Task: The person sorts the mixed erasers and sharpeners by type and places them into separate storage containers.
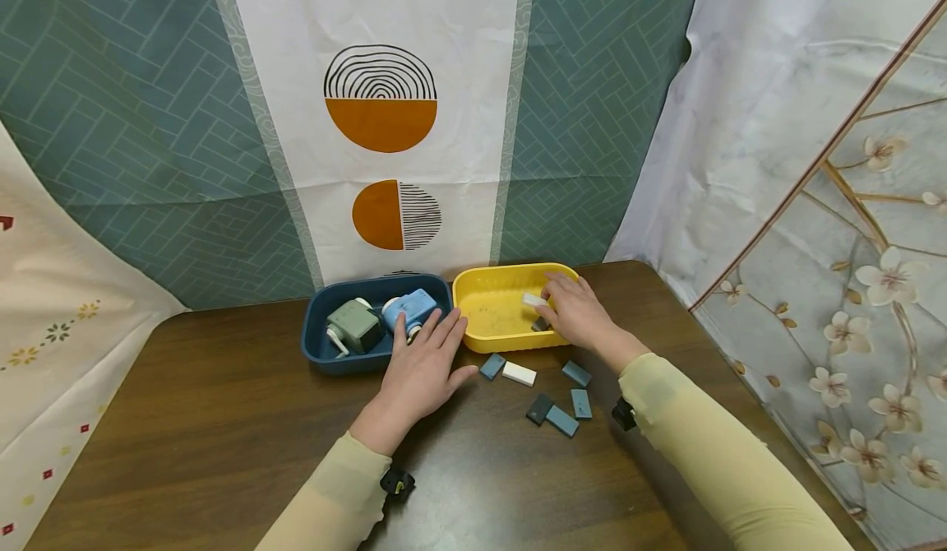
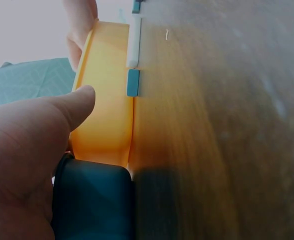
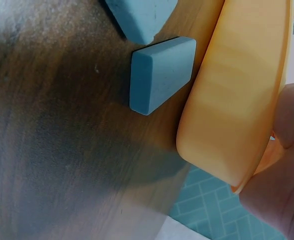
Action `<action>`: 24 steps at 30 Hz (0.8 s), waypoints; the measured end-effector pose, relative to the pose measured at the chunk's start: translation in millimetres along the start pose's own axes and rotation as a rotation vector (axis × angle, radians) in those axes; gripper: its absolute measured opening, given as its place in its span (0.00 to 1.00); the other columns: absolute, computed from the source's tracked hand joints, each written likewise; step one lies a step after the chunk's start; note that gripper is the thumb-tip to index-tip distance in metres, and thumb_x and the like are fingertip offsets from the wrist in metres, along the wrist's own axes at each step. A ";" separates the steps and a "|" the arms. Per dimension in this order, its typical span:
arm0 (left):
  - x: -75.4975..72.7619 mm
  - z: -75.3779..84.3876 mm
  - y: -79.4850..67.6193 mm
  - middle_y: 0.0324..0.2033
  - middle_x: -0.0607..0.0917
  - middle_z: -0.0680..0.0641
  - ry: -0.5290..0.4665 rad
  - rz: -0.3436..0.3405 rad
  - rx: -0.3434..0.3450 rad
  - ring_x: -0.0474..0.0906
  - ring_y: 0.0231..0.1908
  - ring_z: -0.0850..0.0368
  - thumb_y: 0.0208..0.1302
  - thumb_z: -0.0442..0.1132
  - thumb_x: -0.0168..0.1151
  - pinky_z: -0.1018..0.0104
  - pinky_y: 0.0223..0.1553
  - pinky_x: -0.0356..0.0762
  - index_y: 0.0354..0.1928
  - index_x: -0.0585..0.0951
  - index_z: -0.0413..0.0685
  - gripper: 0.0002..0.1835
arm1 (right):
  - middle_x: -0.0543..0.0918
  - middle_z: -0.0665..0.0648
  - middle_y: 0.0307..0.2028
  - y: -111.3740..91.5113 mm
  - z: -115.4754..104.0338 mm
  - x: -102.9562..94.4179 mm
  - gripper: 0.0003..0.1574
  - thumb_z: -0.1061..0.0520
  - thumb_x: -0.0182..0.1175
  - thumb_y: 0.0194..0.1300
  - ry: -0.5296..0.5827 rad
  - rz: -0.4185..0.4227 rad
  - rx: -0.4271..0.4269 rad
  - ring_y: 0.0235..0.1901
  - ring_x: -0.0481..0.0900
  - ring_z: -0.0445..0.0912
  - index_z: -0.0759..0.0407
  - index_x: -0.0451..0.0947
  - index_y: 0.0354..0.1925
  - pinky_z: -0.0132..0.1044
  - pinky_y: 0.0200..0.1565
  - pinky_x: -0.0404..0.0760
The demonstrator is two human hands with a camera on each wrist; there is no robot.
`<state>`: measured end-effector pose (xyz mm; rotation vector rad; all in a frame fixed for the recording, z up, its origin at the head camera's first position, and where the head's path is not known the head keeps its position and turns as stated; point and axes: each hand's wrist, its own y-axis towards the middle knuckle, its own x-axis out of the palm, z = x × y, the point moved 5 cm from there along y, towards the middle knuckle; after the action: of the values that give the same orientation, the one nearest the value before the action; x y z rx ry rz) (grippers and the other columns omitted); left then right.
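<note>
My right hand (image 1: 577, 308) reaches into the yellow tray (image 1: 510, 343), pinching a white eraser-like block (image 1: 533, 300) between thumb and fingers. A dark block (image 1: 541, 324) lies below it on the tray floor, partly covered by the hand. Spread flat, my left hand (image 1: 422, 370) rests its fingertips near the adjoining rims of the yellow tray and the navy tray (image 1: 314, 362). Inside the navy tray sit a green crank pencil sharpener (image 1: 355, 325) and a blue one (image 1: 410, 310). In the left wrist view, the left thumb (image 2: 79, 107) is straight beside the yellow tray's wall.
Several loose eraser-like blocks lie on the brown table before the yellow tray: a white one (image 1: 519, 373), a black one (image 1: 540, 409) and blue-grey ones, such as this block (image 3: 162, 75). Patterned cloth (image 1: 399, 148) hangs behind the table.
</note>
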<state>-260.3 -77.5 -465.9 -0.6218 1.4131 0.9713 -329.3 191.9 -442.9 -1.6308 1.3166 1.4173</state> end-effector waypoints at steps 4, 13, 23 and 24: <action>0.0 0.1 0.1 0.87 0.60 0.49 -0.001 0.002 0.000 0.56 0.85 0.43 0.81 0.67 0.58 0.22 0.79 0.34 0.88 0.64 0.53 0.44 | 0.70 0.72 0.78 0.4 0.8 0.5 0.15 0.51 0.62 0.85 -0.002 -0.011 0.006 0.81 0.62 0.64 0.64 0.78 0.54 0.69 0.81 0.50; 0.0 0.0 0.1 0.87 0.60 0.49 -0.006 -0.004 -0.004 0.55 0.85 0.43 0.81 0.67 0.59 0.22 0.79 0.33 0.88 0.64 0.53 0.44 | 0.68 0.70 0.79 1.3 3.0 1.4 0.23 0.49 0.63 0.84 0.009 -0.025 0.009 0.82 0.61 0.63 0.63 0.79 0.65 0.68 0.82 0.48; -0.9 0.3 0.1 0.87 0.59 0.49 -0.024 -0.004 -0.006 0.55 0.85 0.42 0.80 0.65 0.61 0.22 0.79 0.30 0.87 0.64 0.52 0.44 | 0.68 0.70 0.79 -0.2 3.4 -0.5 0.31 0.49 0.63 0.84 0.028 -0.002 0.004 0.81 0.62 0.63 0.65 0.75 0.73 0.65 0.82 0.50; -0.7 0.3 0.1 0.87 0.59 0.49 -0.025 -0.005 -0.006 0.55 0.85 0.42 0.80 0.65 0.61 0.22 0.79 0.30 0.87 0.64 0.52 0.44 | 0.68 0.70 0.79 -0.5 3.8 -0.7 0.31 0.49 0.63 0.84 0.028 0.003 0.000 0.81 0.62 0.64 0.65 0.75 0.73 0.65 0.82 0.50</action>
<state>-260.2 -77.3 -465.1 -0.6156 1.3863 0.9764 -330.2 195.7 -443.3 -1.6550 1.3353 1.4005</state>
